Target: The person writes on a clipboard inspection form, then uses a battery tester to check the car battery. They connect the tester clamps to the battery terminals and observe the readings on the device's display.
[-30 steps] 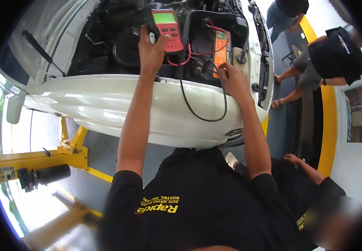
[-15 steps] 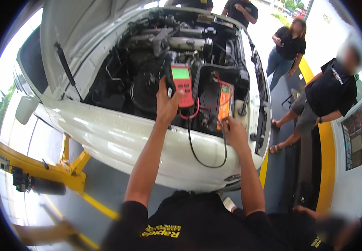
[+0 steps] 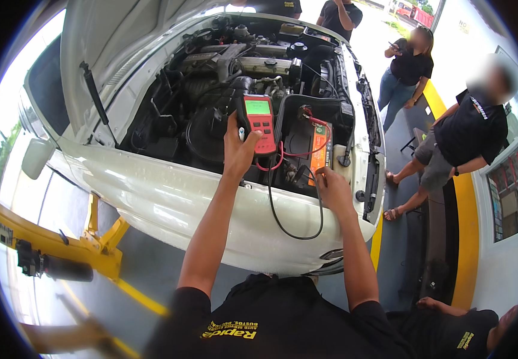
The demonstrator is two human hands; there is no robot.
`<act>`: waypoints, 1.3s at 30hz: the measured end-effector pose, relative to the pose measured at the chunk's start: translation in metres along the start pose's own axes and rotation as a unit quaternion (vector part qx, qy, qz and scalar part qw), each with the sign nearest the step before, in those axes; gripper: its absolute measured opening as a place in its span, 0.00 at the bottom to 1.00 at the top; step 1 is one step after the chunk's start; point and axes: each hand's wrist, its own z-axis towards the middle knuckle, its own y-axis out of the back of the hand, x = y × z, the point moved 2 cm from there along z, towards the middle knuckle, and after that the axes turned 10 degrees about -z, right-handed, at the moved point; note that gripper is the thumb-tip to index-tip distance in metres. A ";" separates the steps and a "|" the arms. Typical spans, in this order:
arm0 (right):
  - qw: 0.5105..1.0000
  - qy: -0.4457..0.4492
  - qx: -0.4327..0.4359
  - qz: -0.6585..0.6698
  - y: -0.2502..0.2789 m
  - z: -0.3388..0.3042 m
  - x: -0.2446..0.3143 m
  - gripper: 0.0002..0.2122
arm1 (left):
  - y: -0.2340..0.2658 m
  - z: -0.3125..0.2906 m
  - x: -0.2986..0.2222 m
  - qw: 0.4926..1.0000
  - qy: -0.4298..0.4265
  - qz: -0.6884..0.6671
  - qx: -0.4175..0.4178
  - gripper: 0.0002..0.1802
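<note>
My left hand [image 3: 238, 146] is wrapped round a red and black handheld battery tester [image 3: 260, 124] with a lit green screen. A slim white pen-like thing [image 3: 241, 134] shows between its fingers. My right hand [image 3: 334, 188] is at the near edge of the car battery [image 3: 320, 143], which has an orange label. Its fingers are pinched on the tester's black lead [image 3: 295, 238], which hangs in a loop over the front of the car. A red lead [image 3: 298, 155] runs from the tester to the battery's far terminal. Where the black lead ends is hard to make out.
The white car's raised hood [image 3: 127, 42] stands at the left, with the engine [image 3: 241, 63] beyond the tester. A yellow lift arm [image 3: 85, 245] is at lower left. Several people are nearby: one standing person [image 3: 471, 128] at right, another low at lower right [image 3: 450, 329].
Both my hands stay almost where they were, the tester still held over the engine bay. The people at the right have shifted slightly, and the one at lower right has moved.
</note>
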 end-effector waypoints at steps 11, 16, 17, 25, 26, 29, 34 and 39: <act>1.000 0.007 -0.008 -0.010 -0.001 0.000 0.000 0.09 | 0.001 0.000 0.003 1.000 0.004 -0.028 0.005 0.36; 1.000 -0.001 0.000 -0.002 0.001 -0.001 0.001 0.09 | -0.001 -0.001 -0.002 0.999 0.015 -0.031 0.002 0.36; 1.000 0.003 -0.004 -0.008 0.000 0.000 0.000 0.09 | -0.002 -0.001 -0.003 0.999 0.017 -0.030 0.001 0.36; 1.000 0.007 -0.011 -0.001 0.000 0.000 0.002 0.09 | 0.001 -0.001 0.003 0.999 0.008 -0.050 0.006 0.36; 1.000 0.005 -0.008 -0.002 0.000 -0.001 0.002 0.09 | 0.001 -0.001 0.001 0.998 0.009 -0.056 0.005 0.37; 1.000 0.005 -0.006 -0.004 0.003 0.000 0.004 0.10 | 0.003 0.000 0.004 0.998 0.004 -0.059 0.006 0.37; 1.000 0.007 -0.009 -0.001 -0.004 0.000 -0.003 0.09 | -0.001 -0.004 -0.003 0.993 0.032 -0.113 0.025 0.37; 1.000 0.009 -0.012 -0.011 -0.006 0.001 -0.004 0.09 | 0.002 -0.004 0.000 0.993 0.030 -0.110 0.032 0.37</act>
